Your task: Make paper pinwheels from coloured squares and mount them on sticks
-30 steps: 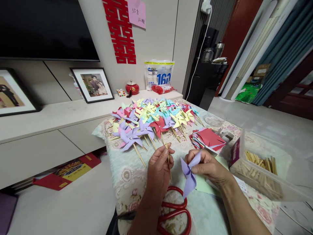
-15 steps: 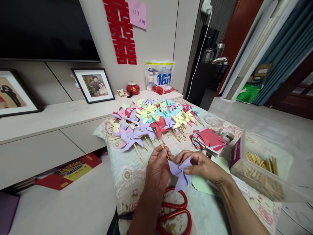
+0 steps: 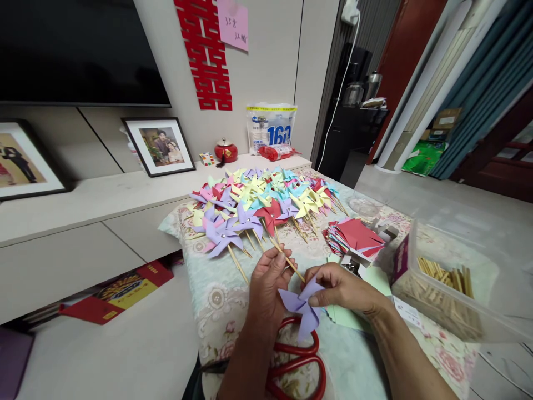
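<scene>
My right hand (image 3: 345, 288) pinches the centre of a folded purple paper pinwheel (image 3: 302, 307) low in the middle of the view. My left hand (image 3: 268, 283) grips a thin wooden stick (image 3: 287, 261) that slants from upper left down to the pinwheel's centre. Both hands hover over the floral cloth-covered table (image 3: 216, 300), just in front of a big heap of finished pinwheels (image 3: 258, 203) in purple, yellow, blue, pink and red.
Red-handled scissors (image 3: 297, 364) lie under my wrists. A stack of coloured paper squares (image 3: 353, 236) sits to the right, with a clear plastic box of wooden sticks (image 3: 445, 289) beyond it. A low white cabinet (image 3: 83, 222) with framed photos stands at left.
My right hand brought the purple pinwheel leftward and down to meet the stick. The stick in my left hand tilted from near upright to slanting, its lower end now at the pinwheel's centre.
</scene>
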The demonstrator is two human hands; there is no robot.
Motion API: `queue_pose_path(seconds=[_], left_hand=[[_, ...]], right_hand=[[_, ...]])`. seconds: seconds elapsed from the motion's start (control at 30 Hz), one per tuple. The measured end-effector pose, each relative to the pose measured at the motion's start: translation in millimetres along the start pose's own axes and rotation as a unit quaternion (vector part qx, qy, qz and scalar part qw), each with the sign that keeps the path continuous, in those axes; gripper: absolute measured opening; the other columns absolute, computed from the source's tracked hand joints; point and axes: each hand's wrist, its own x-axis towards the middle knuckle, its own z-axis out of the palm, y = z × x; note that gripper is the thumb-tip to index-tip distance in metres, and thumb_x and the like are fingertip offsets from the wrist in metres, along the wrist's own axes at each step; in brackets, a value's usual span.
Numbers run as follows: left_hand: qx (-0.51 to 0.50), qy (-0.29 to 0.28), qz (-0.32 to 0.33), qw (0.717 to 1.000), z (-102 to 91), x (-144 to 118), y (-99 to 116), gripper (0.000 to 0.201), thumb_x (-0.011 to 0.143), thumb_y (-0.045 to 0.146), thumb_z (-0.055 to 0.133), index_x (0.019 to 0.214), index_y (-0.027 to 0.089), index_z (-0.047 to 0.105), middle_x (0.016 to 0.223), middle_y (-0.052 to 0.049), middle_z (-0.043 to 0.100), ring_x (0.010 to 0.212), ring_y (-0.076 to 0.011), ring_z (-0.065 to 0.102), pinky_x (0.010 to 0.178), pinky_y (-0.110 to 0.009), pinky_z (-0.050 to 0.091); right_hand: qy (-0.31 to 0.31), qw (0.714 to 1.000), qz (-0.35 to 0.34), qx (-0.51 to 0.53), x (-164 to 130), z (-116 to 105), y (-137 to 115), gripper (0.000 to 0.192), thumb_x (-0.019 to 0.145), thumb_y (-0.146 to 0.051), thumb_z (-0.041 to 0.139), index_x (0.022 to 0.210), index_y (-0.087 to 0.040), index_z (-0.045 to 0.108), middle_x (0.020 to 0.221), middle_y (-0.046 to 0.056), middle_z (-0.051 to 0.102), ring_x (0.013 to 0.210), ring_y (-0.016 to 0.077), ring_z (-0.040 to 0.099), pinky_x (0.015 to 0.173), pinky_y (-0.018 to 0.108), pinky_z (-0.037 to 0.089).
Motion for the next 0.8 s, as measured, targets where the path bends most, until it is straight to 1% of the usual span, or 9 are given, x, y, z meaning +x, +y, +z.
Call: queue_pose_path(seconds=[0.13, 0.27, 0.33, 0.43, 0.53, 0.67, 0.7, 0.77, 0.8], left_hand=[[0.094, -0.004, 0.02, 0.995, 0.1, -1, -3, 0.031, 0.065, 0.023, 0.086, 0.091, 0.014, 0.072, 0.081, -0.003, 0.072, 0.064, -0.0083, 0.062, 0.065, -0.021, 0.049], [0.165, 0.04, 0.068, 0.983, -3.0, 5, -8, 0.031, 0.064, 0.028, 0.083, 0.088, 0.013, 0.068, 0.074, -0.002, 0.07, 0.057, -0.0083, 0.058, 0.057, -0.021, 0.046], [0.237, 0.06, 0.071, 0.967, -7.1, 10, -11, 0.032, 0.064, 0.03, 0.079, 0.087, 0.014, 0.065, 0.07, 0.0, 0.068, 0.053, -0.009, 0.056, 0.053, -0.022, 0.045], [0.348, 0.067, 0.054, 0.934, -14.4, 15, -18, 0.03, 0.064, 0.03, 0.075, 0.087, 0.015, 0.062, 0.063, 0.002, 0.063, 0.051, -0.0116, 0.056, 0.049, -0.024, 0.045], [0.394, 0.062, 0.055, 0.915, -19.2, 14, -22, 0.028, 0.061, 0.025, 0.076, 0.084, 0.016, 0.064, 0.064, 0.002, 0.062, 0.049, -0.0125, 0.055, 0.048, -0.025, 0.043], [0.477, 0.067, 0.134, 0.866, -17.9, 10, -19, 0.023, 0.063, 0.025, 0.076, 0.083, 0.017, 0.069, 0.075, 0.0, 0.065, 0.05, -0.0099, 0.052, 0.053, -0.025, 0.041], [0.47, 0.064, 0.138, 0.869, -16.4, 10, -18, 0.021, 0.066, 0.028, 0.075, 0.083, 0.017, 0.069, 0.072, 0.0, 0.064, 0.051, -0.0104, 0.052, 0.053, -0.024, 0.041], [0.401, 0.037, 0.106, 0.909, -12.6, 9, -15, 0.023, 0.074, 0.037, 0.07, 0.083, 0.016, 0.07, 0.068, -0.002, 0.065, 0.055, -0.013, 0.054, 0.053, -0.024, 0.042], [0.356, 0.017, 0.078, 0.931, -10.6, 8, -14, 0.029, 0.078, 0.044, 0.066, 0.082, 0.015, 0.07, 0.068, -0.004, 0.066, 0.058, -0.0145, 0.057, 0.054, -0.025, 0.043]], right_hand=[[-0.006, 1.0, 0.007, -0.012, -1, 0, 0, 0.023, 0.073, -0.033, 0.079, 0.083, -0.014, 0.07, 0.073, -0.002, 0.063, 0.065, 0.0114, 0.051, 0.061, 0.023, 0.037], [-0.034, 0.997, 0.052, -0.053, -6, -7, 3, 0.023, 0.071, -0.031, 0.08, 0.081, -0.013, 0.071, 0.067, -0.004, 0.06, 0.058, 0.0093, 0.047, 0.055, 0.022, 0.032], [-0.046, 0.995, 0.065, -0.066, -11, -13, 4, 0.022, 0.069, -0.03, 0.081, 0.078, -0.013, 0.071, 0.065, -0.004, 0.058, 0.057, 0.0084, 0.045, 0.054, 0.021, 0.031], [-0.043, 0.996, 0.064, -0.053, -19, -18, 2, 0.022, 0.068, -0.029, 0.083, 0.077, -0.013, 0.071, 0.064, -0.004, 0.059, 0.057, 0.0084, 0.045, 0.053, 0.021, 0.031], [-0.001, 0.999, 0.036, -0.012, -25, -17, -2, 0.024, 0.069, -0.031, 0.083, 0.081, -0.013, 0.071, 0.068, -0.002, 0.064, 0.059, 0.0098, 0.051, 0.056, 0.021, 0.034], [0.123, 0.991, -0.039, 0.046, -19, -9, -5, 0.022, 0.072, -0.031, 0.082, 0.081, -0.015, 0.069, 0.074, 0.0, 0.067, 0.068, 0.0126, 0.058, 0.066, 0.024, 0.042], [0.156, 0.985, -0.054, 0.052, -15, -7, -5, 0.022, 0.072, -0.031, 0.082, 0.081, -0.016, 0.069, 0.075, 0.0, 0.068, 0.07, 0.0133, 0.059, 0.068, 0.025, 0.044], [0.208, 0.974, -0.068, 0.056, -7, -4, -3, 0.023, 0.071, -0.033, 0.082, 0.082, -0.016, 0.07, 0.078, 0.001, 0.069, 0.074, 0.0154, 0.061, 0.073, 0.027, 0.046], [0.226, 0.97, -0.07, 0.057, -4, -3, -1, 0.024, 0.07, -0.034, 0.082, 0.083, -0.017, 0.07, 0.079, 0.001, 0.07, 0.076, 0.0165, 0.062, 0.075, 0.029, 0.046]])
